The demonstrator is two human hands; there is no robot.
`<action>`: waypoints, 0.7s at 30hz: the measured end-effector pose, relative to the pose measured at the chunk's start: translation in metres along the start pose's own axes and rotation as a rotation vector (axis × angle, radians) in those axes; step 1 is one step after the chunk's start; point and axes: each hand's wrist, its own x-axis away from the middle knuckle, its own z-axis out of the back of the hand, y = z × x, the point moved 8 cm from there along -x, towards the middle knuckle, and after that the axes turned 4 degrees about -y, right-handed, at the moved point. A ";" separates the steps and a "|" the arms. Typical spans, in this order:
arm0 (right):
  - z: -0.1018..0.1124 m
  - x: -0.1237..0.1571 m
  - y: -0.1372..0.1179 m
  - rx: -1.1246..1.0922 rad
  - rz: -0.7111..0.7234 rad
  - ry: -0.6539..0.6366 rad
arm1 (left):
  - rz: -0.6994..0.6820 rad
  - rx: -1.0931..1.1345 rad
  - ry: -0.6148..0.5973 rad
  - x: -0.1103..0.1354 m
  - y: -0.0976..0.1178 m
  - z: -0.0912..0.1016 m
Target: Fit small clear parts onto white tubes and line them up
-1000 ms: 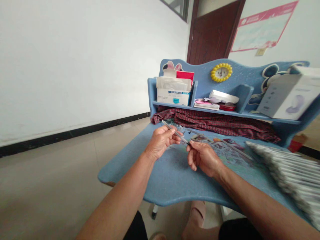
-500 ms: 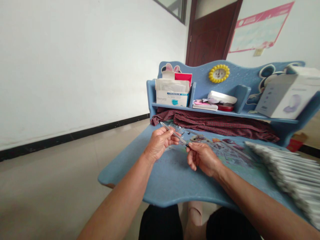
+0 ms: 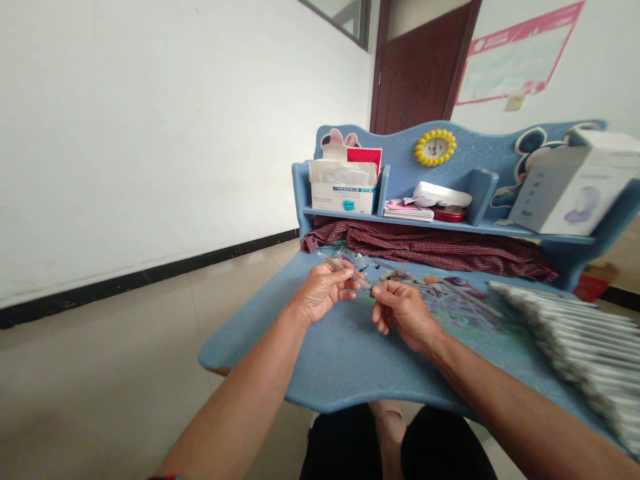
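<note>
My left hand (image 3: 321, 295) is closed around a slim translucent tube (image 3: 329, 261) that looks like a pen barrel. The tube slants down to the right over the blue desk (image 3: 330, 367). At its lower right end, my right hand (image 3: 406, 312) pinches a small dark piece (image 3: 371, 291), mostly covered by the fingertips. Whether this piece is fitted on the tube or only touches it, I cannot tell. Beyond the hands lie small loose clear and dark parts (image 3: 357, 259). Several thin rods (image 3: 470, 298) rest to the right of them.
A large stack of pale, slender sticks (image 3: 575, 353) covers the desk's right side. Folded red checked cloth (image 3: 425, 247) lies below the shelf. On the shelf stand an open mask box (image 3: 343, 197), papers (image 3: 407, 213), a red tin (image 3: 449, 215) and a white box (image 3: 565, 193).
The dark piece now shows less between the right fingertips, and the two hands are slightly closer together. The left hand keeps the tube, tilted a little flatter. The legs below the desk have shifted.
</note>
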 end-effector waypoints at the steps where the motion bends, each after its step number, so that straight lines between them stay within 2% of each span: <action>1: 0.001 0.000 -0.002 0.029 0.019 0.020 | 0.021 0.007 -0.011 0.000 -0.002 -0.001; 5: 0.005 -0.001 -0.008 0.168 0.112 0.086 | 0.091 0.021 -0.039 -0.001 -0.010 -0.003; 11: 0.007 0.000 -0.015 0.409 0.259 0.158 | 0.110 0.039 0.017 -0.001 -0.013 -0.004; 15: 0.007 0.002 -0.019 0.439 0.302 0.180 | 0.106 0.070 0.038 -0.001 -0.013 -0.003; 21: 0.005 0.003 -0.021 0.377 0.256 0.151 | 0.127 0.135 0.030 -0.002 -0.014 -0.003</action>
